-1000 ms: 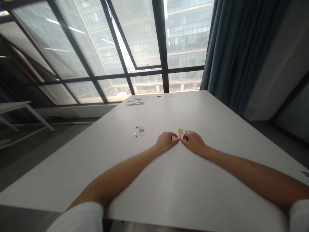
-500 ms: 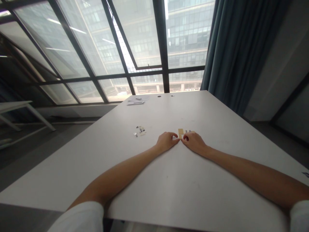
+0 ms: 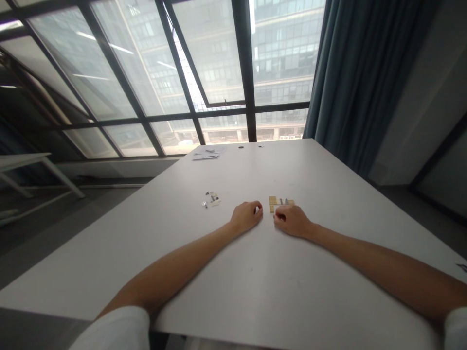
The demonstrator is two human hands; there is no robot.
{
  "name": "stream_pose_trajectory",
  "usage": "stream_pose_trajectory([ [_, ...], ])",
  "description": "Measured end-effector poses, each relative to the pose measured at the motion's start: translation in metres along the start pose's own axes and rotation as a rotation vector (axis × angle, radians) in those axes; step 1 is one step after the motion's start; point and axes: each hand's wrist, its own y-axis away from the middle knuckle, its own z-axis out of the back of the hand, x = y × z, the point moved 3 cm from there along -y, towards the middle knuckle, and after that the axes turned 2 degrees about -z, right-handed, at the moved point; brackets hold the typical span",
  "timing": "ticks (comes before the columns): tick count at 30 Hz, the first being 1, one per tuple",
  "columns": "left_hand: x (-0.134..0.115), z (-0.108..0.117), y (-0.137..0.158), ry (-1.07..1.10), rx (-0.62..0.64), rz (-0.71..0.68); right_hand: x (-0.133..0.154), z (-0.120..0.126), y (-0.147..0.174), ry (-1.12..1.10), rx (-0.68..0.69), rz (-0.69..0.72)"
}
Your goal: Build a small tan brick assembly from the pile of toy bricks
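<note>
A flat tan assembly of small studded pieces, like toy bricks (image 3: 273,200), lies on the white table (image 3: 219,272), with grey and white bits along its right part. My right hand (image 3: 293,221) rests at its near edge, fingers curled and closed, covering part of it. Something tiny shows at the right fingertips, too small to name. To the left of the assembly and apart from it, my left hand (image 3: 247,216) lies on the table with thumb and fingers pinched together. Whatever that pinch holds is hidden.
Several small loose pieces (image 3: 212,198) in white, grey and black lie left of my hands. Papers (image 3: 206,154) sit at the far left corner, and a dark round spot (image 3: 241,147) is near the back edge. Windows and a blue curtain (image 3: 339,87) stand behind.
My hands were almost touching at the tan assembly; the left one has drawn away to the left. My right hand has come slightly nearer to me, so more of the assembly shows.
</note>
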Motion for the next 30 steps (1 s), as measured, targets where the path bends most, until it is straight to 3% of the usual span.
stream_pose_trajectory([
  [3,0.0020,0.0008,-0.0007,-0.037,0.031,0.006,0.0092,-0.0004,0.0059,-0.033,0.125,0.249],
  [6,0.0015,0.0000,-0.0029,-0.038,0.073,-0.043,0.0123,-0.0014,0.0089,-0.054,0.216,0.357],
  [17,0.0007,-0.0002,-0.0032,-0.024,0.095,-0.128,0.0108,-0.0009,0.0057,-0.084,0.224,0.349],
  [30,-0.0004,0.0006,-0.0038,-0.031,0.103,-0.122,0.0075,-0.0030,0.0062,-0.080,0.231,0.337],
])
